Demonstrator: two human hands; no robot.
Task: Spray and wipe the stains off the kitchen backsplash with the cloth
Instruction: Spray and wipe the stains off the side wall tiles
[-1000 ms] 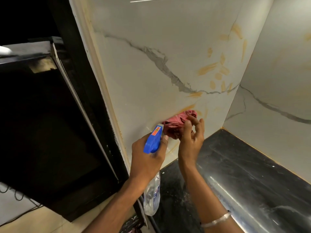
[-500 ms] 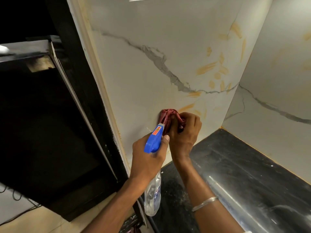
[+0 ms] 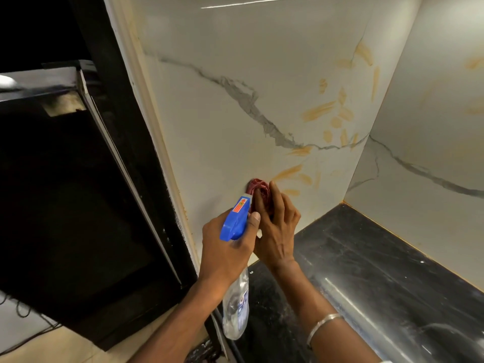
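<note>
Nearby, a Red Cloth Pressed to Stained Marble

Broadly, the backsplash [image 3: 235, 74] filled most of the view: a glossy, pale marble-look slab crossed by a jagged grey vein, meeting a second slab of the same finish at an inside corner on the right. Orange-yellow stains [image 3: 318, 111] lay over it as short, streaky smears, clustered toward the corner and trailing down to a longer swipe just right of the cloth. Below ran the table [image 3: 379, 271], a polished black stone top with faint white flecks and a bright reflected streak. On the left stood a dark, flat-fronted cabinet [image 3: 65, 192], matte and almost featureless in shadow.

The left hand [image 3: 225, 247] was clenched around the neck of a spray bottle [image 3: 235, 310], thumb lying along its blue plastic trigger head [image 3: 234, 220], which bore a small orange label; the clear, rounded body hung below the fist. The right hand [image 3: 277, 226] pressed the cloth [image 3: 259, 188] against the lower backsplash, just above the table's edge, its fingers [image 3: 275, 197] spread flat over it and holding it to the wall. The cloth was reddish-pink, soft and bunched into crumpled folds, mostly hidden under the fingers. A thin silver bangle [image 3: 323, 324] circled the right wrist.
</note>
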